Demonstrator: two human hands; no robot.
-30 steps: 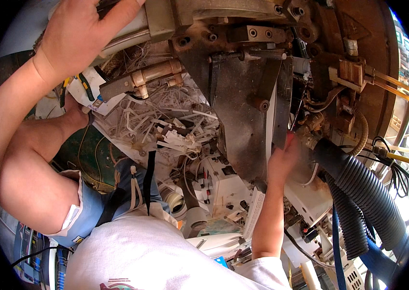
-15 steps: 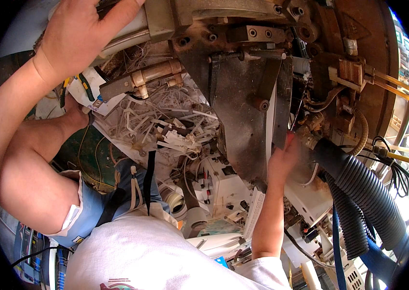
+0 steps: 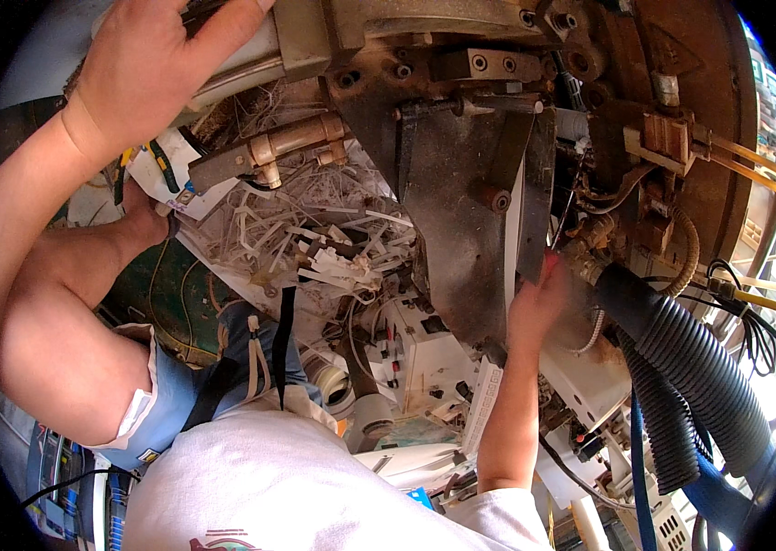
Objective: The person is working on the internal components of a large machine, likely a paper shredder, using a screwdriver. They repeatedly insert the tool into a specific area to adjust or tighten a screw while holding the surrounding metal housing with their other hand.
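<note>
My left hand (image 3: pixel 145 69) is at the upper left by the grey metal housing (image 3: pixel 303 41) of the machine, thumb spread and holding nothing; the upper edge cuts off its other fingers. Low on the right of the machine, my right hand (image 3: pixel 537 298) is closed around the red handle of a screwdriver (image 3: pixel 550 264). Its thin metal shaft points up between a dark metal plate (image 3: pixel 461 239) and the fittings on the right. The tip is lost among the machine parts.
Thick black corrugated hoses (image 3: pixel 695 354) run beside my right forearm. White plastic strips and scraps (image 3: pixel 342 257) lie heaped below the machine. Pliers with yellow and black handles (image 3: pixel 165 165) lie near my foot. Yellow tubes (image 3: pixel 755 161) and cables hang at the far right.
</note>
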